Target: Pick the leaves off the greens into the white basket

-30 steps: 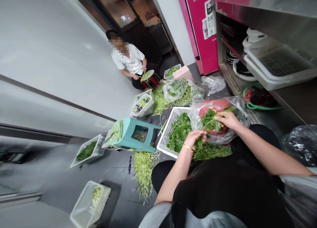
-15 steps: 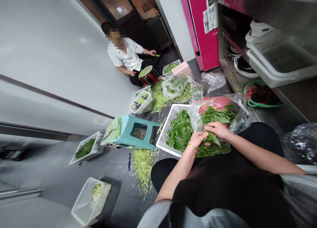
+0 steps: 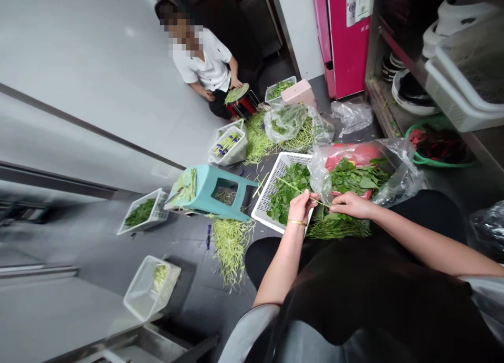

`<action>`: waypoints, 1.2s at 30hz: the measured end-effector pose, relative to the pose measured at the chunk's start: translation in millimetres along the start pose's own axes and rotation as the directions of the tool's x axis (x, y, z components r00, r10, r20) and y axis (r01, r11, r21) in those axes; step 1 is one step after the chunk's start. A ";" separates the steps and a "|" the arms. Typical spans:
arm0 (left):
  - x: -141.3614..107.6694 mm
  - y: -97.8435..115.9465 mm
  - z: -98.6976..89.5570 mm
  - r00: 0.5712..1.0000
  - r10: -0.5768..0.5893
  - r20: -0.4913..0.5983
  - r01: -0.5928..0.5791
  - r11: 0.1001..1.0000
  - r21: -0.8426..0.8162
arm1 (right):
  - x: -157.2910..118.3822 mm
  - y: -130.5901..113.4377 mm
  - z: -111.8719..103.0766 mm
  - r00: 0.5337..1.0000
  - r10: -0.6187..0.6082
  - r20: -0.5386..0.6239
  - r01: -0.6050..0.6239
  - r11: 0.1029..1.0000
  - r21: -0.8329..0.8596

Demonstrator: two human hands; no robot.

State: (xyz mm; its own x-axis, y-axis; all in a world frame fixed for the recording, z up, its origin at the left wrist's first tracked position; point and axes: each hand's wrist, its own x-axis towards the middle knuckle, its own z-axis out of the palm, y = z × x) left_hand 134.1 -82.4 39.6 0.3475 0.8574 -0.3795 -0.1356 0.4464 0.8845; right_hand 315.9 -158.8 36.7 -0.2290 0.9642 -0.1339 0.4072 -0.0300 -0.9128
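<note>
A long thin green stem (image 3: 293, 186) slants from the upper left down across both hands. My left hand (image 3: 302, 208) is closed around it above the edge of the white basket (image 3: 258, 216), which holds leafy greens (image 3: 284, 204). At the stem's lower right end, my right hand (image 3: 351, 204) pinches it with thumb and fingers. Beneath the right hand lie bunched leafy stems (image 3: 339, 227). Just beyond is an opened clear plastic bag (image 3: 405, 174) with more leafy greens (image 3: 358, 177) on something red.
A teal stool (image 3: 200, 192) lies left of the basket, near pale stem piles (image 3: 231, 250). White crates (image 3: 151, 289) stand on the floor. A co-worker (image 3: 207, 63) sits by a small round stool (image 3: 237, 93). Metal shelving (image 3: 380, 97) borders the right side.
The stem has swung from upright to slanting left, and the leaf at its lower end is gone from my hands. My hands have moved apart. The co-worker's raised hand has come down to the stool.
</note>
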 end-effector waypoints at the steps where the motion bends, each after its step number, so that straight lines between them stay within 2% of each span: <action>1: 0.4 -0.4 -5.6 1.000 -0.002 -0.024 0.002 0.999 -0.032 | 3.3 0.6 0.5 1.000 -0.014 -0.016 0.013 1.000 -0.015; 3: 0.6 -2.7 -15.2 0.997 -0.005 -0.071 -0.002 0.995 -0.098 | 13.6 2.1 3.6 0.996 -0.032 -0.085 0.029 0.999 -0.031; 5: -0.7 -7.7 -21.9 0.990 0.034 -0.137 -0.056 0.986 -0.158 | 30.4 3.6 10.7 0.982 -0.012 -0.190 0.014 1.000 0.009; 8: -3.5 -19.1 -29.7 0.948 0.166 -0.270 -0.220 0.958 -0.185 | 68.5 0.3 30.2 0.942 0.098 -0.321 -0.027 0.975 0.220; 11: -4.0 -25.4 -48.8 0.879 0.272 -0.391 -0.349 0.927 -0.138 | 113.3 -15.7 56.8 0.941 0.181 -0.287 -0.082 0.941 0.328; 13: -4.2 -20.8 -77.2 0.840 0.276 -0.467 -0.373 0.919 -0.129 | 137.8 -31.0 73.7 0.961 0.169 -0.218 -0.106 0.955 0.276; 14: -5.5 -15.3 -96.5 0.823 0.260 -0.505 -0.373 0.918 -0.135 | 147.1 -38.3 80.6 0.973 0.120 -0.195 -0.079 0.975 0.206; 16: -12.3 0.0 -141.5 0.784 0.214 -0.582 -0.365 0.918 -0.153 | 160.0 -49.7 90.3 0.985 -0.054 -0.165 0.056 0.998 0.008; 18: -24.9 16.3 -184.1 0.734 0.210 -0.646 -0.385 0.912 -0.141 | 170.1 -55.7 93.9 0.967 -0.221 -0.129 0.192 0.959 -0.209; 19: -32.3 22.6 -200.1 0.711 0.216 -0.669 -0.395 0.910 -0.126 | 176.2 -57.3 93.6 0.960 -0.254 -0.119 0.214 0.936 -0.279; 21: -46.4 29.0 -215.5 0.694 0.261 -0.671 -0.389 0.920 -0.045 | 192.9 -59.9 89.4 0.975 -0.206 -0.085 0.167 0.928 -0.332; 23: -55.9 26.5 -208.5 0.734 0.333 -0.592 -0.340 0.935 0.104 | 213.3 -64.4 79.5 0.994 -0.101 -0.038 0.077 0.910 -0.407; 25: -58.9 17.4 -185.7 0.816 0.414 -0.403 -0.285 0.895 0.343 | 229.1 -71.1 62.1 0.999 -0.034 -0.021 0.018 0.857 -0.515; 26: -57.9 11.4 -171.4 0.861 0.435 -0.263 -0.270 0.830 0.488 | 232.1 -74.1 50.3 0.998 -0.043 -0.037 0.015 0.829 -0.559; 27: -55.3 4.8 -156.6 0.901 0.421 -0.103 -0.266 0.726 0.634 | 230.6 -75.8 36.5 0.995 -0.079 -0.062 0.028 0.811 -0.585; 29: -45.8 -10.3 -128.2 0.948 0.267 0.173 -0.278 0.432 0.858 | 213.2 -72.0 4.6 0.977 -0.179 -0.115 0.081 0.812 -0.578; 30: -39.3 -18.9 -115.3 0.956 0.150 0.253 -0.286 0.273 0.919 | 197.9 -65.2 -12.6 0.968 -0.204 -0.148 0.090 0.829 -0.553; 31: -32.1 -28.2 -103.4 0.958 0.024 0.286 -0.287 0.120 0.950 | 179.2 -54.8 -29.9 0.967 -0.178 -0.182 0.062 0.857 -0.512; 33: -17.4 -48.3 -82.7 0.948 -0.187 0.259 -0.284 -0.124 0.951 | 136.0 -25.5 -62.7 0.976 -0.049 -0.214 -0.040 0.918 -0.393; 34: -10.9 -58.2 -73.6 0.934 -0.269 0.234 -0.293 -0.203 0.934 | 113.7 -8.6 -77.5 0.969 0.010 -0.246 -0.093 0.940 -0.327; 36: -0.7 -74.4 -56.8 0.893 -0.390 0.224 -0.347 -0.280 0.895 | 73.1 24.2 -102.5 0.937 0.113 -0.329 -0.202 0.947 -0.250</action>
State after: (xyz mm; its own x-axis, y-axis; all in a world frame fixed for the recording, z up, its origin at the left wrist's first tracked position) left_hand 91.3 -101.6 -41.3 0.5714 0.5344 -0.6228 0.7479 -0.6515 0.1272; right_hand 399.6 -62.0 44.4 0.1224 0.9872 -0.1019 0.6530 -0.1574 -0.7408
